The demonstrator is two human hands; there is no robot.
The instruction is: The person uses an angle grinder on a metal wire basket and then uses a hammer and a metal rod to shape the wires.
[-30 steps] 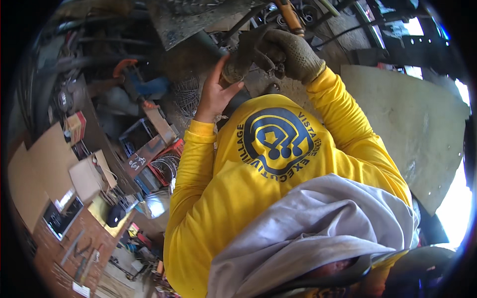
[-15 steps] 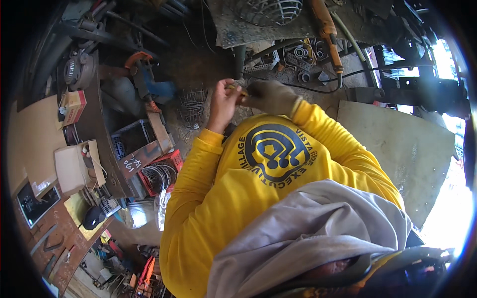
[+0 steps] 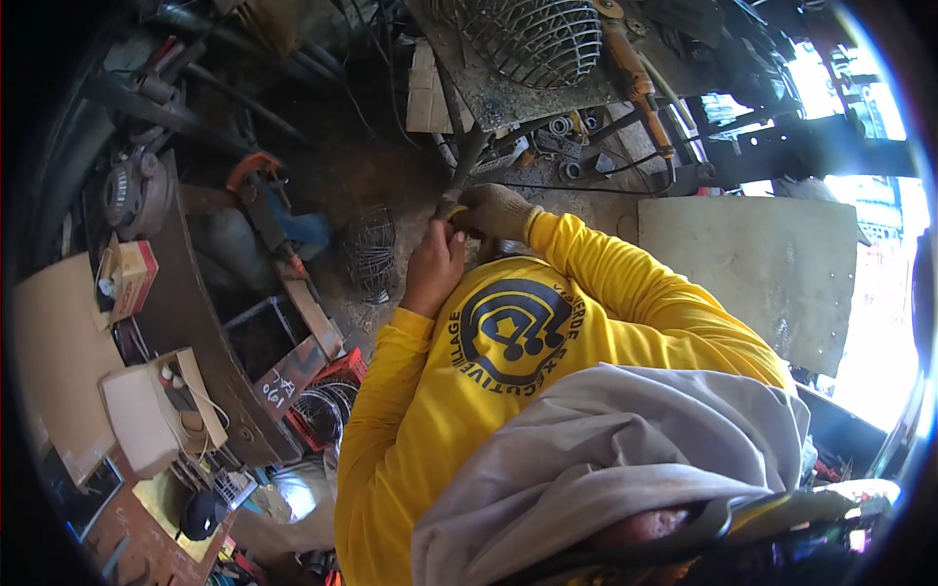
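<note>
My bare left hand (image 3: 436,266) is closed in front of my chest, its fingertips against a small yellowish thing (image 3: 456,211). My right hand (image 3: 498,212), in a brownish work glove, is closed at that same spot and touches the left. The fingers hide most of the small thing, so its kind cannot be made out. Just beyond the hands rises a dark metal leg (image 3: 469,156) of the work table. A wire coil or cage (image 3: 371,256) stands on the floor to the left of my left hand.
The metal table (image 3: 508,103) ahead bears a round wire grille (image 3: 537,44) and an orange corded power tool (image 3: 633,73). A blue machine with an orange guard (image 3: 278,210) stands left, near a dark bench (image 3: 186,293) and an open cardboard box (image 3: 147,415). A pale sheet panel (image 3: 747,264) lies right.
The view has shifted, showing more of the table. Both hands sit lower in the picture and closer together. The left hand has turned so its back shows.
</note>
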